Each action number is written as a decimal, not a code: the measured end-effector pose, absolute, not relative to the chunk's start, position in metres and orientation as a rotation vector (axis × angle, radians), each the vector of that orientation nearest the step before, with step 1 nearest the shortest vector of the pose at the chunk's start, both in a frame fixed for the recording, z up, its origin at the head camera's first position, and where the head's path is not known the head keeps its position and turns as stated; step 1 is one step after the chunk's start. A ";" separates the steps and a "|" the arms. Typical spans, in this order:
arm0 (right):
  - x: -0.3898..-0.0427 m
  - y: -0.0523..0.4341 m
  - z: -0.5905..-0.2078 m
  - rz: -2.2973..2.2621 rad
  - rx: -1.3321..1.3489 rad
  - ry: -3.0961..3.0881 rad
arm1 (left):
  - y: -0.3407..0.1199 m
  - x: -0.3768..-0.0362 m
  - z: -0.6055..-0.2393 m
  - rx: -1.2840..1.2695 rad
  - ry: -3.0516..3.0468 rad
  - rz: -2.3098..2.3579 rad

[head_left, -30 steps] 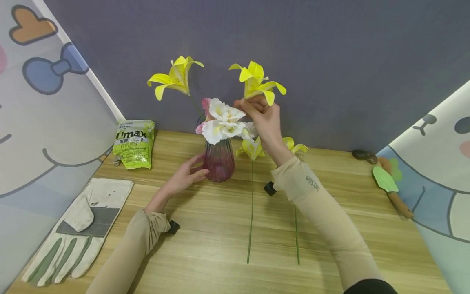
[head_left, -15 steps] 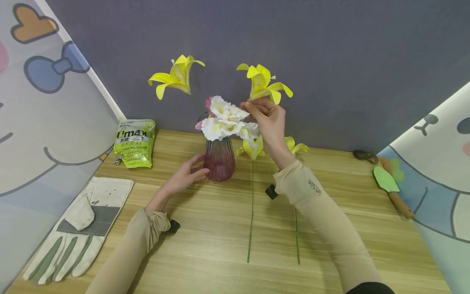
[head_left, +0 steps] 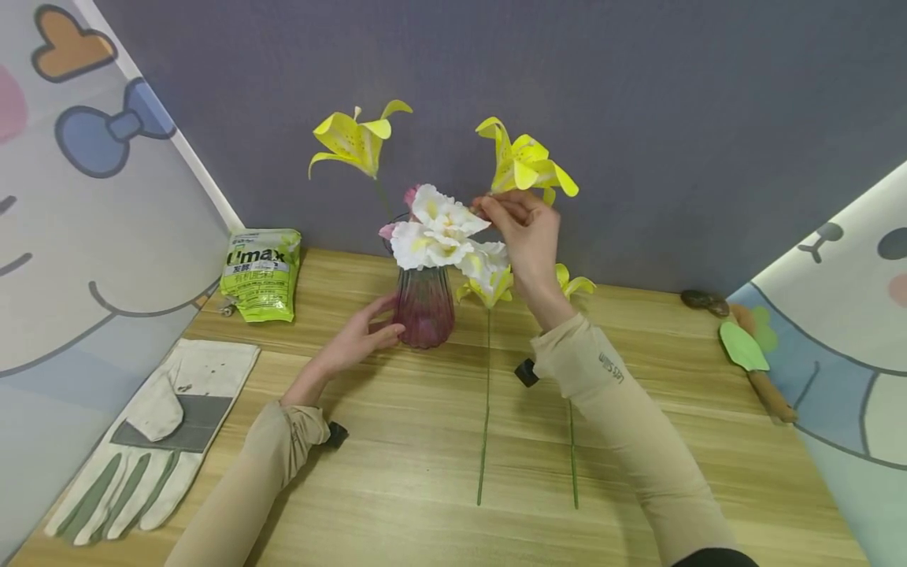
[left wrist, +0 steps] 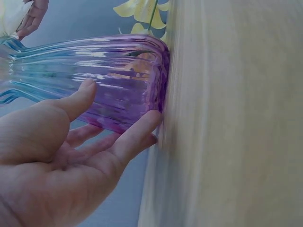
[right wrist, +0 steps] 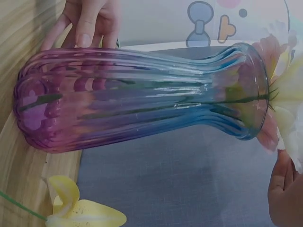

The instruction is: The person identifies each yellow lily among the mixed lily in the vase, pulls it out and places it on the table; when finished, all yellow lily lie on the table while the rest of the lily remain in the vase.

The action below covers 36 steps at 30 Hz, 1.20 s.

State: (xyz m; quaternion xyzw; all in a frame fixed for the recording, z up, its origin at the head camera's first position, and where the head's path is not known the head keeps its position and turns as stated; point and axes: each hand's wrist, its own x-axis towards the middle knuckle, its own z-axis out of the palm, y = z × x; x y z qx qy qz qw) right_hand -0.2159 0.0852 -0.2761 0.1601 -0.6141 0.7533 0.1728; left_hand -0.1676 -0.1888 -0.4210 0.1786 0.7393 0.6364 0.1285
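My left hand holds the lower left side of a ribbed glass vase, thumb in front and fingers curving behind. The vase shades from purple to blue in the right wrist view and stands upright on the table. From its mouth rise white ruffled flowers, a pink flower and a yellow lily leaning left. Beside the white petals, my right hand pinches a second yellow lily just below its bloom. The lower part of that lily's stem is hidden behind the white flowers.
Two more yellow lilies lie right of the vase, their green stems toward me. A green fertilizer bag and a work glove are at left. A green trowel and dark stones lie at right. A grey wall stands behind.
My right hand and its lily have moved a little right, the bloom turning. The left-leaning lily has shifted right and turned, and the white flowers spread further right. My left hand stays on the vase.
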 end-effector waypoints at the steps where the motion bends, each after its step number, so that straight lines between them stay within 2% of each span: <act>1: -0.216 0.085 -0.276 2.136 0.460 -1.722 | -0.189 -0.167 -0.421 0.517 2.152 1.849; 36: -0.206 0.094 -0.265 2.079 0.410 -1.339 | -0.192 -0.165 -0.420 0.502 2.176 1.802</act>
